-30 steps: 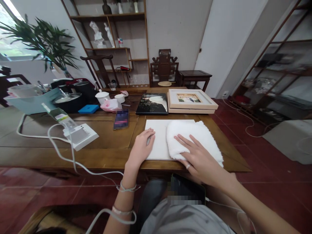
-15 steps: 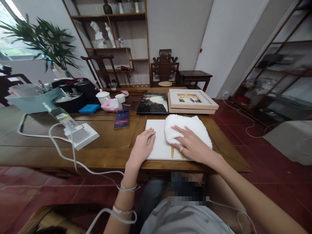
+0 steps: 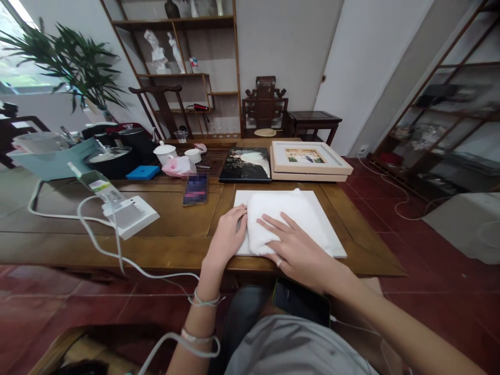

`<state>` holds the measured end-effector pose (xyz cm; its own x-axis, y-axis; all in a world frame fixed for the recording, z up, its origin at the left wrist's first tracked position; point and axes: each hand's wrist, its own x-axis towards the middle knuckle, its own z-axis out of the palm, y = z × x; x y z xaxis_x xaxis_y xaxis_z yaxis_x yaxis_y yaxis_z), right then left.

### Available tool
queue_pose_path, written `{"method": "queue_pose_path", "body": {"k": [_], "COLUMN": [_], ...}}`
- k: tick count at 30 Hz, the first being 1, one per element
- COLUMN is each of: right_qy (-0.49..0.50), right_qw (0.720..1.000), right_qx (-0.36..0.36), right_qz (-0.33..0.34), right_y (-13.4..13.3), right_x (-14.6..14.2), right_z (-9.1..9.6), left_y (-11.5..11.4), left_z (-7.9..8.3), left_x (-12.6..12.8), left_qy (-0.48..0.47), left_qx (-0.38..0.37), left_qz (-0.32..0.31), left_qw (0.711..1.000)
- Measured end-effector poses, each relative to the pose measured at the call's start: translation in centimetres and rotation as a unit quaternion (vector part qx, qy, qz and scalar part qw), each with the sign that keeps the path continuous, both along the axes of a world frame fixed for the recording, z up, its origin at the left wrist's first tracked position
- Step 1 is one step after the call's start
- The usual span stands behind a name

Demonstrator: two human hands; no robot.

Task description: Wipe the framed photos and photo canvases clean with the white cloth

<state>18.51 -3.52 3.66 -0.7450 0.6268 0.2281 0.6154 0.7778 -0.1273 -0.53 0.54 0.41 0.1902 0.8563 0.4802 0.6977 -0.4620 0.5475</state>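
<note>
A flat white board [image 3: 339, 249] lies near the front edge of the wooden table. A fluffy white towel [image 3: 289, 204], folded into a thick pad, covers much of it. My right hand [image 3: 295, 247] lies over the towel's near part, fingers spread on top and the lowest ringed finger at its front edge, holding it against the board. At the board's left edge my left hand [image 3: 227, 232] is closed, fingers together and thumb beside them, keeping hold of the board. Its fingertips are close to the towel's left side. The towel hides the board's middle.
Behind the board lie a black panel with a white bird [image 3: 250, 164] and stacked picture frames [image 3: 310, 160]. To the left are a phone [image 3: 195, 188], a white device [image 3: 130, 216] with a trailing cable, a blue box [image 3: 142, 172] and a white teapot [image 3: 164, 152]. Another phone [image 3: 300, 302] rests on my lap.
My right hand has slid the towel left and toward me, covering the yellowish strips seen before on the board and uncovering its right side. My left hand stays at the left edge.
</note>
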Motion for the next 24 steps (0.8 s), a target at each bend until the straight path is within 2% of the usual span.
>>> {"method": "queue_pose_path", "body": {"k": [4,8,19,21,24], "right_qy": [0.017,0.025,0.001,-0.010,-0.024], "right_qw": [1.000,0.999,0.996,0.995,0.994], "right_qx": [-0.026,-0.047,-0.042,-0.034,-0.023], "right_qz": [0.004,-0.003,-0.079,-0.095,-0.101], "right_y": [-0.4,0.5,7.2,7.4,6.3], "right_x": [1.1,1.9,0.7,0.3,-0.1], "right_z": [0.3,0.6,0.5,0.4,0.4], "left_y": [0.0,-0.1,-0.2,-0.2,-0.2], "left_z": [-0.1,-0.1,-0.1,-0.1,-0.2], "left_x": [0.0,0.0,0.0,0.0,0.0], "left_qy": [0.000,-0.005,-0.013,-0.012,-0.014], "left_qx": [0.000,-0.004,-0.022,-0.023,-0.019], "left_qz": [-0.001,0.001,0.007,0.006,0.005], "left_qw": [1.000,1.000,1.000,1.000,1.000]}}
